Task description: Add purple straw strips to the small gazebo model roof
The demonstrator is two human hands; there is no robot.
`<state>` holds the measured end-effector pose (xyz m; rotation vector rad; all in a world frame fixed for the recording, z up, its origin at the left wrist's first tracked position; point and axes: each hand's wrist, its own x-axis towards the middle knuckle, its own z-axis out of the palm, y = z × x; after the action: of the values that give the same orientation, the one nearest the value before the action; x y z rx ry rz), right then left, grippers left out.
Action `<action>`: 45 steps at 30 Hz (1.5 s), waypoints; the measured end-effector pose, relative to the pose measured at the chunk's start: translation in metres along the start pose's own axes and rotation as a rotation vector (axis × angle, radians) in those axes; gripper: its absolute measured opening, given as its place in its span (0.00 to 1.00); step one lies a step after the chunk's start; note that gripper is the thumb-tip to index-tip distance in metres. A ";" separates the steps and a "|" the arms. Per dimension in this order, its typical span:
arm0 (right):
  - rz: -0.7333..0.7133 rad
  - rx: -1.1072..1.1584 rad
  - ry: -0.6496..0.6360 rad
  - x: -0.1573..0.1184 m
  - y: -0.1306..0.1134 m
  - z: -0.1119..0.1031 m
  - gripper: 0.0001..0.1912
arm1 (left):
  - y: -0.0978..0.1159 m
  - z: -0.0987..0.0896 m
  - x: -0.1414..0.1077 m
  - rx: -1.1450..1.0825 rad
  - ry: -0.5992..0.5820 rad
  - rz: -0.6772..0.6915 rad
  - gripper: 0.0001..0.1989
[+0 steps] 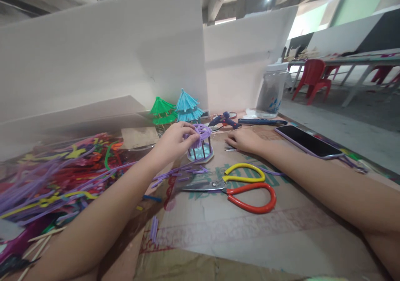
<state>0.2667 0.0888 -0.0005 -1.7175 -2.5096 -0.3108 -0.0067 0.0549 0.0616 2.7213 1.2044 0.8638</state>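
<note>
My left hand (183, 137) has its fingers closed at the purple top of a small pavilion model (203, 131). The model stands upright on dark posts over a light-blue base. Farther right, my right hand (243, 140) rests on the cardboard with its fingers curled in. Thin metal tips (231, 149) show beside its fingers; what they belong to is hidden. Nearer to me lie large scissors (215, 185) with one yellow and one red handle, blades pointing left. Short purple pipe-cleaner pieces (181, 172) are scattered between the model and the blades.
Green (161, 111) and blue (187, 106) tiered-roof models stand behind. A glue gun (226, 120), a dark-blue cutter (261, 122), a clear bottle (271, 91) and a phone (308, 141) lie or stand to the right. Colourful pipe cleaners (71, 164) heap up at left.
</note>
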 end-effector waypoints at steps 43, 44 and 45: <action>-0.146 0.236 -0.035 -0.002 0.026 -0.045 0.15 | -0.058 -0.020 -0.006 -0.128 -0.374 -0.382 0.25; -0.117 0.265 0.040 -0.003 0.027 -0.051 0.17 | -0.060 -0.015 -0.009 -0.156 -0.425 -0.380 0.26; -0.099 0.304 0.122 -0.004 0.027 -0.057 0.18 | -0.060 -0.008 -0.011 -0.184 -0.437 -0.369 0.26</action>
<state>0.2903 0.0819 0.0578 -1.4207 -2.4097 -0.0348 -0.0573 0.0879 0.0480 2.2681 1.3746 0.2983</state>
